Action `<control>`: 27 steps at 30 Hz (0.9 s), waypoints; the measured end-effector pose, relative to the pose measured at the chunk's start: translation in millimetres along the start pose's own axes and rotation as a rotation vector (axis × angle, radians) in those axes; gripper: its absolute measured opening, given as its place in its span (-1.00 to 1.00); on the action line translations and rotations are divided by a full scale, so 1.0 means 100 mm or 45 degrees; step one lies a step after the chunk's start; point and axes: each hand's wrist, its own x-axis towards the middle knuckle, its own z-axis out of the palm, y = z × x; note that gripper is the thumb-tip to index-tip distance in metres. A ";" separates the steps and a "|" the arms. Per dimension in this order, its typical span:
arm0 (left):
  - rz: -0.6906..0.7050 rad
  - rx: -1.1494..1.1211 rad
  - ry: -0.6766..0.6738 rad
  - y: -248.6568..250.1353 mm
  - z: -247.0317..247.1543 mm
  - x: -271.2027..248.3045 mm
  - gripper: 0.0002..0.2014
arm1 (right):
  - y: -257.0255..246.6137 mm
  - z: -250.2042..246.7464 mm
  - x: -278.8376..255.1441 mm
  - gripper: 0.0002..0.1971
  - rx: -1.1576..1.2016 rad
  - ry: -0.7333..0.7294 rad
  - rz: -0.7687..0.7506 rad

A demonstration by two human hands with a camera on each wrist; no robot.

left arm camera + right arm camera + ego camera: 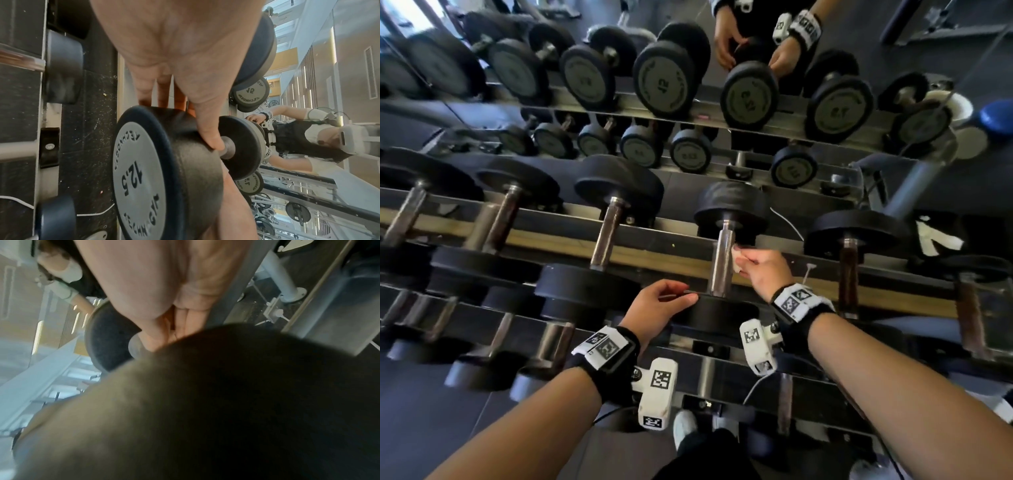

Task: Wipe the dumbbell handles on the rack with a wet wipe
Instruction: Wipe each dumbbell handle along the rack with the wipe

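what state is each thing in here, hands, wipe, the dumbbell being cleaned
left hand: gripping the near black head, steadying it
right hand: pinching the wipe
small white wet wipe: bunched, against the handle
steel-handled black 12.5 dumbbell: lying on the rack

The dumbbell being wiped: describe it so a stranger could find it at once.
Start at the dumbbell rack in front of the mirror and take its top row, the one nearest the person. The dumbbell there is the only one with hands on it: the left hand grips its near weight, marked 12.5, and the right hand holds a white wet wipe against its steel handle.
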 end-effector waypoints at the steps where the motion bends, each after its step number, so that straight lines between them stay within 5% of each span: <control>1: 0.003 0.008 -0.003 -0.02 0.00 0.01 -0.73 | 0.02 -0.02 -0.11 -0.75 -0.083 -0.022 -0.029; 7: 0.032 0.026 -0.034 -0.07 -0.03 0.03 -0.76 | -0.14 -0.30 -0.36 -0.81 -0.323 -0.469 -0.031; 12: 0.043 0.071 -0.059 -0.10 -0.06 0.05 -0.78 | -0.43 -0.59 0.01 -0.76 -0.315 0.091 -0.161; 20: 0.022 0.090 -0.085 -0.10 -0.08 0.10 -0.75 | -0.13 0.01 -0.25 -0.74 -0.096 -0.068 -0.175; 24: 0.013 0.087 -0.099 -0.07 -0.08 0.11 -0.77 | -0.02 -0.20 -0.23 -0.77 -0.252 -0.415 -0.037; 27: -0.020 0.067 -0.145 -0.05 -0.10 0.12 -0.75 | -0.11 -0.36 -0.12 -0.75 -0.127 -0.283 -0.028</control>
